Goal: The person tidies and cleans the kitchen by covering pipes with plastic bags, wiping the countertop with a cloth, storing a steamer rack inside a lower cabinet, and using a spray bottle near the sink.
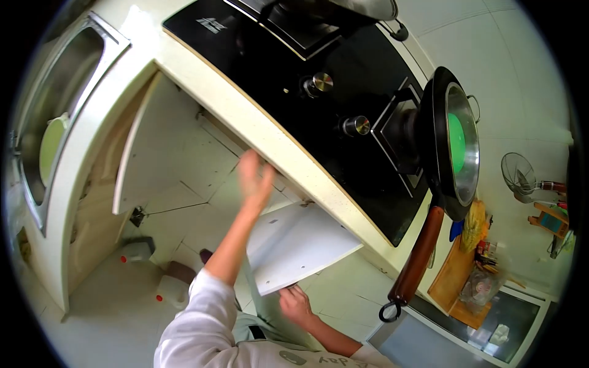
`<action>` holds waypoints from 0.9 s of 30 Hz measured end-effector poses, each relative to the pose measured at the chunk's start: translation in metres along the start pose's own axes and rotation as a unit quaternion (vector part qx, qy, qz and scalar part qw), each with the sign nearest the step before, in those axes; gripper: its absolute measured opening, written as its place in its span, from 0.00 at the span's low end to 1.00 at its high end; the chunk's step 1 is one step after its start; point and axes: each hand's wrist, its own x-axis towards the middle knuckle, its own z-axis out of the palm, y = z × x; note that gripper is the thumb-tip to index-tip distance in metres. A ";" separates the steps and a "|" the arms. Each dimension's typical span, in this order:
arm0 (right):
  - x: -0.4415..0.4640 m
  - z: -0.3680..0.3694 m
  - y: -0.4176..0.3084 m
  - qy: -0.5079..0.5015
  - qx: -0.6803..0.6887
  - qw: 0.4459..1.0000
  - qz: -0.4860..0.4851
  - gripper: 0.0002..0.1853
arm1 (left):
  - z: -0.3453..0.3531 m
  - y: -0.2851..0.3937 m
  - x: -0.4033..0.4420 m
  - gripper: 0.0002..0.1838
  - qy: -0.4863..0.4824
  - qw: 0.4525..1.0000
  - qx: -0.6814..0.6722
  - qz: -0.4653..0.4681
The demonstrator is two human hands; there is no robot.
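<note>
My right hand [296, 305] has its fingers curled at the outer edge of a white cabinet door [300, 242], which stands swung out below the counter. A dark piece, perhaps a handle, shows at that edge beside the fingers. My left hand [254, 181] is raised close to the counter's front edge [245, 132], before the open cabinet. It is blurred, but its fingers look apart and I see nothing in them. A second white cabinet door [156, 147] stands open on the left.
Above is a black gas hob [257, 67] with two knobs. A wok [435, 122] sits on its right burner, a green item [456, 142] inside, its wooden handle [420, 251] jutting past the counter. A sink [76, 64] is left. Plastic jugs [173, 288] stand on the floor.
</note>
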 end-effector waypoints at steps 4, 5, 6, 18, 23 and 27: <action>0.010 0.005 0.003 -0.010 -0.016 1.000 -0.016 0.19 | -0.203 0.032 0.000 0.26 0.219 0.925 0.299 0.084; 0.015 0.004 0.001 -0.007 -0.010 1.000 -0.019 0.19 | -0.232 0.032 0.004 0.29 0.251 0.898 0.352 0.078; 0.023 0.004 -0.002 -0.012 -0.028 0.999 -0.016 0.18 | -0.253 0.024 0.008 0.29 0.252 0.896 0.356 0.086; 0.129 -0.006 -0.013 0.025 -0.082 0.995 0.049 0.23 | -0.192 0.034 -0.034 0.41 0.044 0.950 0.281 -0.126; 0.171 -0.023 -0.015 0.030 -0.097 0.992 0.072 0.26 | -0.111 0.057 -0.033 0.40 -0.085 0.982 0.008 -0.170; 0.190 -0.037 -0.017 0.026 -0.112 0.986 0.119 0.30 | -0.055 0.064 -0.024 0.39 -0.127 0.941 -0.207 -0.236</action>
